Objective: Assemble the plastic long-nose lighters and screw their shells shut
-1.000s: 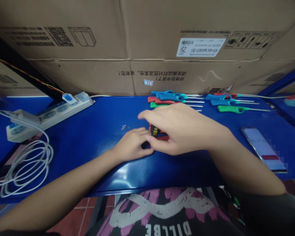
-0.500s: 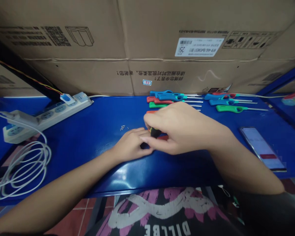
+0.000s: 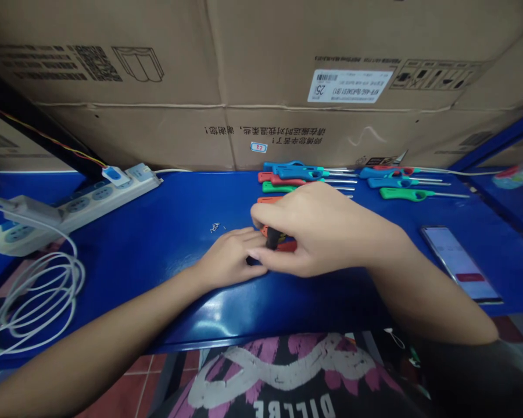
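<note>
My right hand (image 3: 322, 229) is closed around the short, black and orange handle of a screwdriver (image 3: 273, 238), held upright over the blue tabletop. The screwdriver's tip is hidden by my fingers. Beneath it a red lighter (image 3: 287, 246) shows only in part, most of it covered by both hands. My left hand (image 3: 233, 258) lies low on the table, its fingers closed on the lighter beside the screwdriver. Left of my hands is a small heap of screws (image 3: 215, 227).
Several gas lighters with long metal tubes lie behind my right hand; another group, with a green lighter (image 3: 403, 194), lies further right. A phone (image 3: 462, 264) rests at the right. A power strip (image 3: 100, 194) and coiled white cable (image 3: 35, 307) occupy the left. A cardboard box (image 3: 165, 136) stands behind.
The screwdriver handle has turned in my right fingers, with more orange showing now. Both hands keep their places, and the whole view has shifted slightly.
</note>
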Motion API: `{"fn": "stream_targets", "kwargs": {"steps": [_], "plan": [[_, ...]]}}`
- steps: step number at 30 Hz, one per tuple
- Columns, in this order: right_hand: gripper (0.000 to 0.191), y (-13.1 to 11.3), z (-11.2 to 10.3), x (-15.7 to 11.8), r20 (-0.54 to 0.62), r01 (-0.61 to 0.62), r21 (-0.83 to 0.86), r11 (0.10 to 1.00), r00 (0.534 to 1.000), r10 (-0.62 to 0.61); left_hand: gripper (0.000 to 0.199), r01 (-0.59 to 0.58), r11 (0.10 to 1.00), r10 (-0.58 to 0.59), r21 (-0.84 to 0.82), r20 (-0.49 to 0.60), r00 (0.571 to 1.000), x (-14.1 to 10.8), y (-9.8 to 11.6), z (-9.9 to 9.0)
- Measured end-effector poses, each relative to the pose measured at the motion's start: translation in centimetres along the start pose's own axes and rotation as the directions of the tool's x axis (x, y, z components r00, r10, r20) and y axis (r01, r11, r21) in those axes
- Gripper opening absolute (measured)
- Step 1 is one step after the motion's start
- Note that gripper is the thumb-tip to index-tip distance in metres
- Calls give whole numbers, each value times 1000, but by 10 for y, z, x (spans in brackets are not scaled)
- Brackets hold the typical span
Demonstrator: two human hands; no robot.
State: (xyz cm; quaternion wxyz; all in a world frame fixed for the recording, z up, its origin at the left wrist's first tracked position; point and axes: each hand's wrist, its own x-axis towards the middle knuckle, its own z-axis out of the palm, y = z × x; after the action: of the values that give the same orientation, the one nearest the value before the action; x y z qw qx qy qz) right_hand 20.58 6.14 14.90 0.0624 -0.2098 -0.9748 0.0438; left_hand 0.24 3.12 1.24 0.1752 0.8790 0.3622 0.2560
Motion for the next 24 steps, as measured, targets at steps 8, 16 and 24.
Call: {"fn": "stream_targets", "kwargs": {"steps": [8,16,24], "plan": [[31,0,-1,-2,-8,-36,8,999,999,36,12,-10,1000,10,21,18,1000,0,0,1],[39,-1,0,-4,-16,-32,10,999,999,32,13,8,1000,-8,2,9,1000,1,1,-1],[34,3,1,-3,-16,-89,-24,996,996,89,14,31,1000,-31,-1,13,999,1,2,-1]]}}
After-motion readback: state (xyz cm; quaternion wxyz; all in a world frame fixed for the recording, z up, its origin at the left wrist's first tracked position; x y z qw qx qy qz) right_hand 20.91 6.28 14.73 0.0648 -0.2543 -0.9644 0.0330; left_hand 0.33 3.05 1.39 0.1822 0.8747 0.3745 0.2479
